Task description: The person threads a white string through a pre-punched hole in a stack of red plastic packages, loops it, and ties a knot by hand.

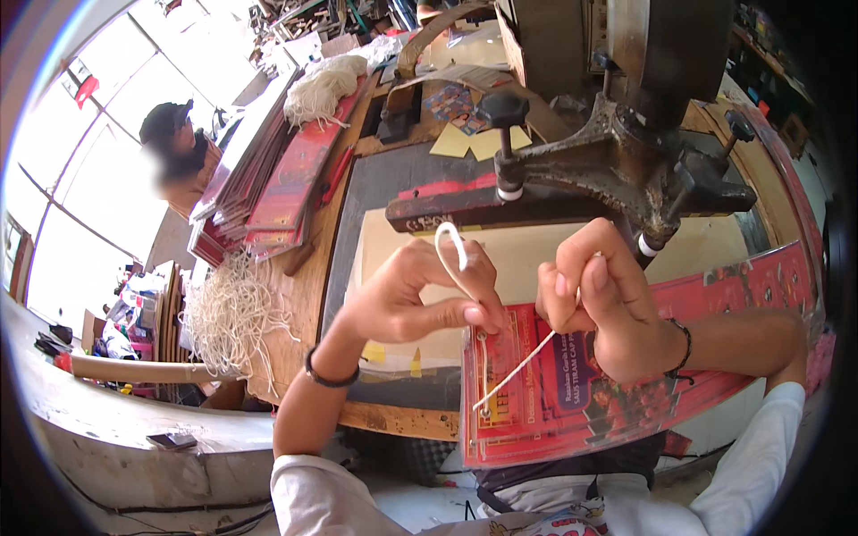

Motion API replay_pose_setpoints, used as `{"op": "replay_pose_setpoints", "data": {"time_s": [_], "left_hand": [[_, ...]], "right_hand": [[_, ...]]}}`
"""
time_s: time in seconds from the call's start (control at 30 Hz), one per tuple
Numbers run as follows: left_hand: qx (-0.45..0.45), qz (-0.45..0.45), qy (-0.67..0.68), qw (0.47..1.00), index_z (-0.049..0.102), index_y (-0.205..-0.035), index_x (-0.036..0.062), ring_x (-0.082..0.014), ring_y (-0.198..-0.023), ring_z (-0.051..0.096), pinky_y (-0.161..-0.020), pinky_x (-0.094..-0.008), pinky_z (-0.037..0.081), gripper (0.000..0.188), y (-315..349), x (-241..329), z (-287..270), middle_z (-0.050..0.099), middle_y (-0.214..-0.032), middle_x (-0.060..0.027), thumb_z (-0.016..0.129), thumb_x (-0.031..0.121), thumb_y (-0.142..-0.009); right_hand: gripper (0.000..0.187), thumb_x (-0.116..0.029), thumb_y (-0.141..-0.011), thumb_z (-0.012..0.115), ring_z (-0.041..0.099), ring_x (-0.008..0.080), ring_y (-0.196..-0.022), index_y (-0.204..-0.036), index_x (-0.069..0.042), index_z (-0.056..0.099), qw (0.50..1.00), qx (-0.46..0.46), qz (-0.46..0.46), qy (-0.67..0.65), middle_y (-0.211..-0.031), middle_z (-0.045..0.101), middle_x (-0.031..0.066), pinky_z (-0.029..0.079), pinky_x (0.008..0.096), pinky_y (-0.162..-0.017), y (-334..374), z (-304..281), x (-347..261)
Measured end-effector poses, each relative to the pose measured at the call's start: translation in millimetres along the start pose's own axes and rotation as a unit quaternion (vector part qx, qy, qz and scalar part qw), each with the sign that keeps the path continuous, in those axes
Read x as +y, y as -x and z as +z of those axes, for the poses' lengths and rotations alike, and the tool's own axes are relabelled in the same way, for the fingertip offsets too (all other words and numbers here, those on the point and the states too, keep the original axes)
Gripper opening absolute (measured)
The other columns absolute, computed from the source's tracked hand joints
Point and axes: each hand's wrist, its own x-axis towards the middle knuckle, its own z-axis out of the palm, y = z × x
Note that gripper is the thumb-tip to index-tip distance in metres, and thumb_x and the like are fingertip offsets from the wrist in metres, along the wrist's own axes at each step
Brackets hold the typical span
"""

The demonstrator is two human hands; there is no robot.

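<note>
Before me lies a red printed, laminated card stack point(536, 420) at the table's front edge, with small eyelets near its left end. A thin white cord point(521, 366) runs from the lower eyelet up to my right hand point(608, 308), whose fingers are closed in a pinch on it. My left hand point(420, 290), left of the right one and above the upper eyelet, pinches the cord with thumb and forefinger; a white loop stands up over its knuckles. The fingertips of both hands are apart. Where the cord runs inside the fists is hidden.
A heavy black press point(626, 170) with knobs stands just beyond my hands over a cream sheet point(366, 259). To the left are stacked red cards point(295, 179), a white cord bundle point(326, 85) and a tangle of loose cord point(234, 308). Another person point(179, 147) is at far left.
</note>
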Motion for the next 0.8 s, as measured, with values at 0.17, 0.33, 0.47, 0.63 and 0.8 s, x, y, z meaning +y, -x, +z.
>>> {"op": "replay_pose_setpoints", "data": {"time_s": [0.17,0.33,0.47,0.63,0.8], "left_hand": [[0.012,-0.010,-0.002,1.000,0.074,-0.096,0.0048,-0.0227,-0.080,0.062,-0.086,-0.0365,0.043,0.020,-3.3,8.5,10.1,0.071,-0.085,-0.0058,0.065,0.023,-0.092],[0.032,-0.059,-0.008,0.998,0.070,-0.100,0.0022,-0.0232,-0.068,0.058,-0.077,-0.0371,0.044,0.018,1.9,8.3,22.7,0.068,-0.077,-0.0088,0.060,0.016,-0.093],[0.050,-0.010,-0.186,0.981,0.065,-0.096,0.0022,-0.0251,-0.063,0.049,-0.063,-0.0368,0.043,0.015,3.1,0.5,37.5,0.055,-0.070,-0.0076,0.066,0.006,-0.081],[0.049,0.070,-0.279,0.956,0.065,-0.087,0.0064,-0.0222,-0.065,0.047,-0.061,-0.0350,0.040,0.016,2.8,-9.2,43.4,0.056,-0.076,-0.0038,0.072,0.017,-0.078],[0.025,0.117,-0.306,0.945,0.061,-0.077,0.0099,-0.0214,-0.063,0.047,-0.060,-0.0343,0.037,0.031,1.4,-13.2,33.7,0.054,-0.070,-0.0014,0.075,0.037,-0.073]], "right_hand": [[0.027,-0.031,-0.107,0.032,0.033,0.0048,-0.064,-0.106,-0.006,0.044,0.999,0.031,0.006,-0.011,-0.076,0.039,-0.0019,0.032,0.0220,-0.057,-2.3,-3.0,1.5],[0.026,-0.031,-0.106,0.039,0.036,0.0054,-0.063,-0.108,-0.005,0.044,0.996,0.034,0.007,0.085,-0.073,0.041,-0.0017,0.032,0.0235,-0.057,-2.8,0.6,-0.5],[0.039,-0.039,-0.097,0.058,0.035,0.0068,-0.060,-0.110,-0.004,0.045,0.987,0.003,0.034,0.156,-0.069,0.041,-0.0014,0.033,0.0245,-0.055,-1.7,-0.3,-3.6],[0.060,-0.042,-0.076,0.084,0.035,0.0048,-0.060,-0.105,-0.005,0.045,0.946,-0.065,-0.006,0.317,-0.066,0.038,-0.0045,0.036,0.0217,-0.056,-6.9,2.4,-9.6],[0.041,-0.035,-0.080,0.080,0.060,0.0183,-0.061,-0.086,-0.006,0.052,0.916,-0.055,0.038,0.396,-0.072,0.059,0.0071,0.048,0.0313,-0.054,-5.3,7.1,-4.9]]}}
